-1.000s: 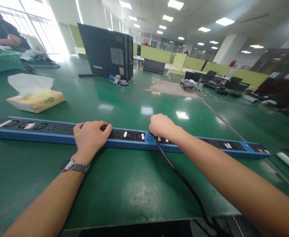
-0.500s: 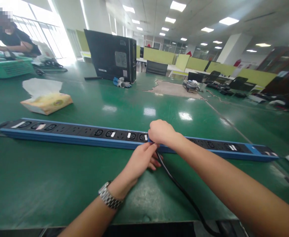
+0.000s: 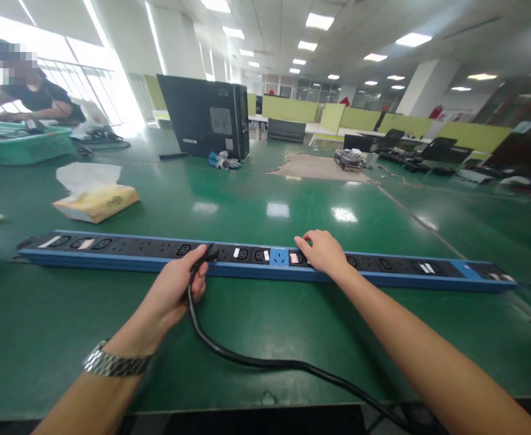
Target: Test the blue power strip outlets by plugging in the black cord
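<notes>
A long blue and black power strip [image 3: 265, 272] lies across the green table, with several sockets, small white labels and one blue socket [image 3: 279, 258] near its middle. My left hand [image 3: 174, 287], closed around a black plug [image 3: 211, 252], is at the strip's left half. From the plug a thick black cord [image 3: 265, 364] loops down and runs right, over the table's front edge. Right of the blue socket, my right hand [image 3: 323, 251] is over the strip with thumb and fingers apart and nothing between them. It partly covers some sockets.
A tissue pack [image 3: 97, 202] lies behind the strip's left end. Farther back stand a black computer case [image 3: 206, 115] with gloves [image 3: 223, 161] beside it. A person [image 3: 34, 99] is at a green basket [image 3: 25, 148] on the far left. The table covering is torn [image 3: 315, 166] at the back.
My left hand has moved left along the strip with the plug, away from the blue socket, which now shows. My right hand has moved slightly right and its fingers have opened.
</notes>
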